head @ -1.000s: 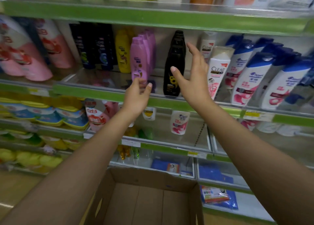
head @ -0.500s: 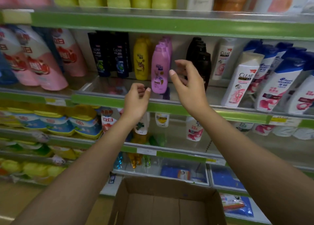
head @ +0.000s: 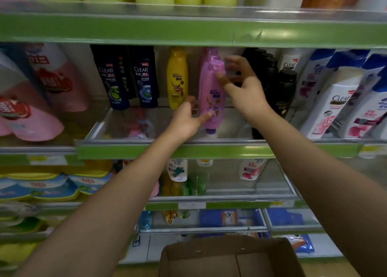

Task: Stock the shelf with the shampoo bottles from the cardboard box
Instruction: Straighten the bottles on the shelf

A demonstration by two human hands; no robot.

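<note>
Reaching deeper onto the shelf [head: 176, 151] than half a second before, we had brought both hands from bare air onto the front pink shampoo bottle [head: 211, 92], which stood upright at about 12 o'clock between the yellow bottle [head: 177, 78] at its 9 o'clock and the black bottles [head: 280, 92] at its 3 o'clock. Our left hand [head: 186, 121] touched its lower body with the thumb, fingers loosely curled beside it, while our right hand [head: 245, 88] had closed in at the cap, thumb on the front and fingers curling behind. We judged this a straightening of a bottle already shelved, not a fresh placement.

The cardboard box [head: 230, 258] sat at 6 o'clock, and the part of its floor we could see held no bottles, so we judged stocking near its end.

Motion blur smeared the right fingertips, so we could not tell whether that grip was truly clamped on the cap. The box's near half was cut off by the frame edge, and the pink bottles behind the front one were mostly hidden.
</note>
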